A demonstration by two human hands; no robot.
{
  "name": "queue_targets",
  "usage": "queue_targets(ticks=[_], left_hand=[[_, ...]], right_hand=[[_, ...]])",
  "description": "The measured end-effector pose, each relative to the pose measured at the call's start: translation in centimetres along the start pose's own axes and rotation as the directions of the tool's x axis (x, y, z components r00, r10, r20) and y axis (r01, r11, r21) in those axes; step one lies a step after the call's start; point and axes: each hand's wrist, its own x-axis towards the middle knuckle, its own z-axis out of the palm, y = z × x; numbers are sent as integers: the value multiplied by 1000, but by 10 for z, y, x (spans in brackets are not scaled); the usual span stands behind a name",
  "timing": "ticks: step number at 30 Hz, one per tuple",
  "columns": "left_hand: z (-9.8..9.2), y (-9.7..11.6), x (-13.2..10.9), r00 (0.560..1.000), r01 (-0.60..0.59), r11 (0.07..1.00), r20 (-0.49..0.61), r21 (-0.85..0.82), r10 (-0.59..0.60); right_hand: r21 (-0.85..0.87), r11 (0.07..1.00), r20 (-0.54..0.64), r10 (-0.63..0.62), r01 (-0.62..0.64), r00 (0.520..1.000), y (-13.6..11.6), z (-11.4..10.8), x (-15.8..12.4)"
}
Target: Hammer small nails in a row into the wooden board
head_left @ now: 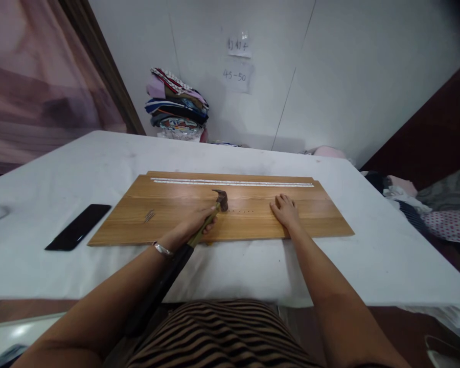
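My left hand (198, 221) is closed round the upper handle of a claw hammer (223, 200), just below its head. The hammer's long black grip slants back along my left forearm toward my body. Its head is over the middle of a wooden board (184, 204). My right hand (285, 210) lies on the board's right part, fingers spread and holding nothing. Between the hammer head and my right hand runs a short row of small dark dots (242, 211); whether they are nail heads or holes is unclear. A small pile of nails (149, 215) rests on the board's left side.
Two white measuring strips (233, 183) stretch along the board's far edge. A black phone (78, 227) lies left of the board on the white-covered table (383, 255). Folded clothes (178, 105) are stacked against the wall at the back. More fabrics (444, 225) lie beyond the right edge.
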Motion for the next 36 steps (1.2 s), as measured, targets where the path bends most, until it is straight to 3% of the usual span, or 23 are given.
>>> queue_targets(ticks=[4,12,23,36], left_hand=[[0,0,0,1000,-22,1000,-6,0,22],[3,8,-4,998,53,997,-48,60,-50],[5,4,-1,999,-26,996,24,85,24],[3,5,-3,999,-33,996,-2,82,34]], right_hand=[[11,1000,-10,5,-4,1000,0,2,0],[28,999,-43,-17,18,999,1,5,0],[31,1000,-28,-2,3,1000,1,5,2],[28,1000,-44,-13,15,999,3,7,3]])
